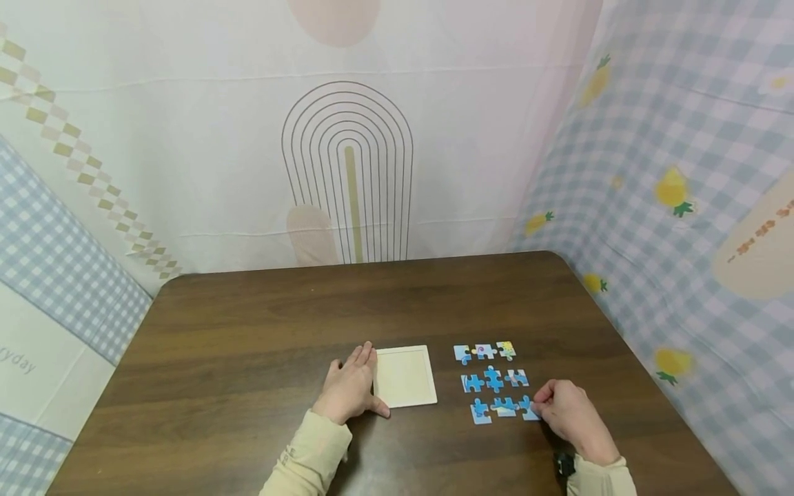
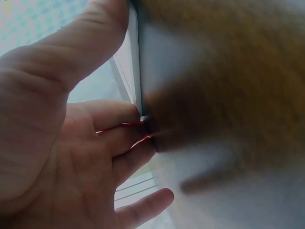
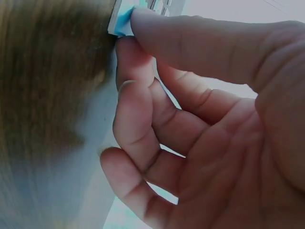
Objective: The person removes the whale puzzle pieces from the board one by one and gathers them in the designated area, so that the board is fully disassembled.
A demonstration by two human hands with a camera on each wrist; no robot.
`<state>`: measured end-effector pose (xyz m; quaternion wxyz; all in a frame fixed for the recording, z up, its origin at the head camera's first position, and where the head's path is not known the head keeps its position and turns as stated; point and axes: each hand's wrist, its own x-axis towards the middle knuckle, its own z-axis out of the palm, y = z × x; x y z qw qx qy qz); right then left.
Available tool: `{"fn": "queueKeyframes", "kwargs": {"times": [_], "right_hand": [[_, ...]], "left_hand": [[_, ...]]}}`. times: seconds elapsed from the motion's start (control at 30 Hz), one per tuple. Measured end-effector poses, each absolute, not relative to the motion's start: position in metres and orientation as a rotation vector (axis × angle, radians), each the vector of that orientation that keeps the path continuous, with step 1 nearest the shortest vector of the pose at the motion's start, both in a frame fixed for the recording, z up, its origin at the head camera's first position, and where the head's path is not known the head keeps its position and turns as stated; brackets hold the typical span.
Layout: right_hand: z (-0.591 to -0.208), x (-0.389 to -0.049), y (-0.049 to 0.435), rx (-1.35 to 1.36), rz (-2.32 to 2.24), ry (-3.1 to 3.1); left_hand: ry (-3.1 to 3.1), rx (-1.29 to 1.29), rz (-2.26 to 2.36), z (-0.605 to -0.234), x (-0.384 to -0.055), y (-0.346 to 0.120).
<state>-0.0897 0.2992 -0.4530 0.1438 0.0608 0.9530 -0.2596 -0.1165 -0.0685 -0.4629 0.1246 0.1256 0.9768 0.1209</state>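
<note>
A pale, shallow square puzzle tray (image 1: 404, 376) lies on the dark wooden table. My left hand (image 1: 351, 387) rests along its left side, fingers stretched and touching the edge, thumb by the lower left corner; in the left wrist view the fingertips (image 2: 131, 113) meet the tray's rim (image 2: 136, 62). To the right, blue jigsaw pieces (image 1: 493, 379) are laid out in three rows. With thumb and index finger my right hand (image 1: 567, 412) pinches the jigsaw piece (image 1: 529, 411) at the right end of the nearest row. Up close, the thumb covers part of that blue piece (image 3: 125, 19).
The brown table (image 1: 248, 331) reaches back to a white patterned cloth (image 1: 217, 172). A checked cloth with yellow fruit prints (image 1: 657, 151) hangs along the right side. A strip of bare table separates the tray from the jigsaw pieces.
</note>
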Motion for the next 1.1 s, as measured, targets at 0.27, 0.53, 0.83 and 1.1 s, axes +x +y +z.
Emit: {"fn": "queueKeyframes", "kwargs": {"times": [0.27, 0.53, 0.83, 1.1], "right_hand": [[-0.448, -0.09, 0.297, 0.18, -0.704, 2.831], [-0.453, -0.088, 0.3, 0.185, -0.741, 2.847], [-0.457, -0.091, 0.298, 0.179, -0.908, 2.845], [-0.447, -0.113, 0.293, 0.144, -0.966, 2.867]], "left_hand": [[2.83, 0.371, 0.398, -0.462, -0.123, -0.068], [2.803, 0.374, 0.431, -0.467, -0.125, -0.069], [2.803, 0.401, 0.492, -0.464, -0.129, -0.075], [2.831, 0.382, 0.567, -0.452, -0.141, -0.084]]}}
